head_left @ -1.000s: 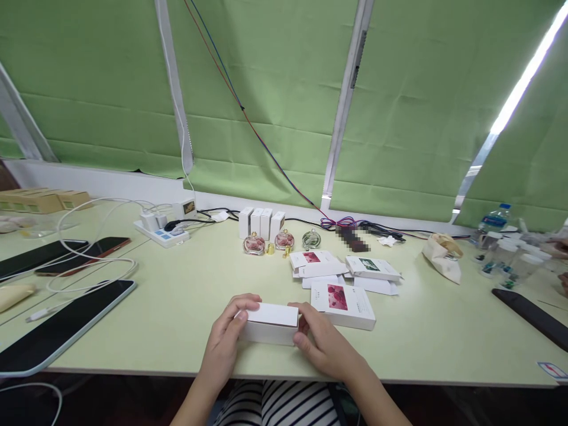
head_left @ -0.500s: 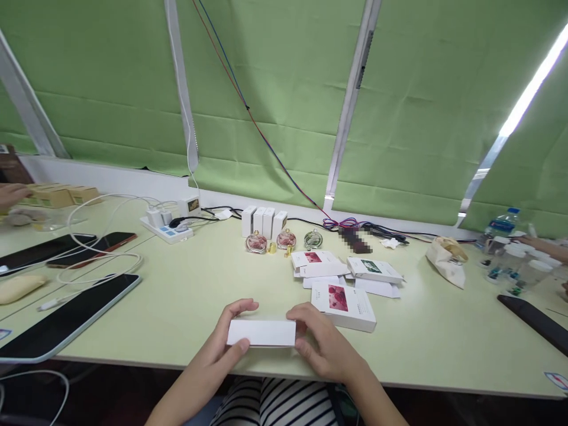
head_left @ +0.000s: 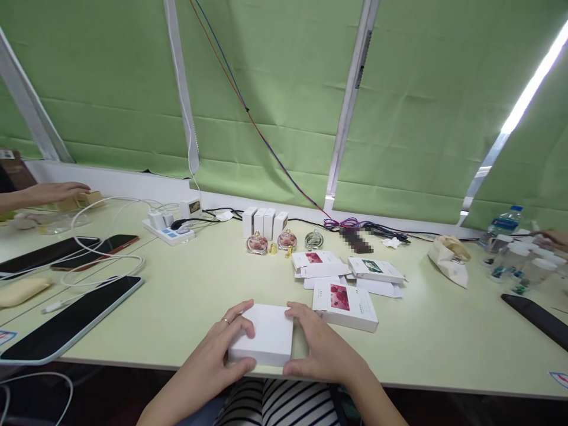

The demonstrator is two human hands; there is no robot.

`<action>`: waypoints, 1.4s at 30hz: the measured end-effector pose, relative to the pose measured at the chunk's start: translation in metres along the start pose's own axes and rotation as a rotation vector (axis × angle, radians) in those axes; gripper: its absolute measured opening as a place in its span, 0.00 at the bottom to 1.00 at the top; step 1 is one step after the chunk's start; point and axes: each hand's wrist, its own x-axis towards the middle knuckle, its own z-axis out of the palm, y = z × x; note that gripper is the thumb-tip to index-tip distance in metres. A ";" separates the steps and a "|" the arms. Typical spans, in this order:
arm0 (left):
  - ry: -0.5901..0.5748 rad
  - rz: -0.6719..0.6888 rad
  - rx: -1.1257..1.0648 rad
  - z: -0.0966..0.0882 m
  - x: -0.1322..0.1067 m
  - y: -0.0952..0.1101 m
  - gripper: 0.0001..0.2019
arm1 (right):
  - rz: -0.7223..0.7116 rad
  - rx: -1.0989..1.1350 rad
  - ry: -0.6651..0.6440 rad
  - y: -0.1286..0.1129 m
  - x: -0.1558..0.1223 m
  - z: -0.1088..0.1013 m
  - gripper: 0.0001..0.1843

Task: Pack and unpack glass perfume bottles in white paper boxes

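A plain white box (head_left: 268, 332) lies flat at the table's front edge, its blank broad face up. My left hand (head_left: 231, 340) grips its left side, the index finger bent over the top and the thumb at the near side. At the right side, my right hand (head_left: 313, 343) holds the box between its fingers at the far corner and its thumb at the near corner. Just right of that hand rests a white carton with a red picture (head_left: 341, 299). Behind it lie another red-pictured carton (head_left: 317, 260) and a green-pictured carton (head_left: 373, 268), both on white card pieces.
Round perfume bottles (head_left: 257, 243) with gold caps (head_left: 273, 249) and small white boxes (head_left: 268, 222) stand at the back. A power strip (head_left: 171, 234), cables and a tablet (head_left: 73, 322) lie left. Clear jars (head_left: 539, 275) stand right. Another person's hand (head_left: 62, 190) touches yellow boxes.
The white box has tipped from standing on its narrow side to lying flat, its broad face up. My left fingers have shifted onto its top. The other person's hand at left has reached further in.
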 end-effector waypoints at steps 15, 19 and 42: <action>-0.268 0.202 0.278 0.000 0.039 0.060 0.44 | 0.088 -0.128 0.015 -0.014 -0.011 -0.029 0.39; -0.292 0.194 0.269 -0.003 0.039 0.062 0.41 | 0.258 -0.300 0.249 -0.006 -0.024 -0.062 0.26; -0.303 0.218 0.277 -0.004 0.045 0.062 0.42 | 0.473 -0.216 -0.049 0.006 -0.031 -0.069 0.51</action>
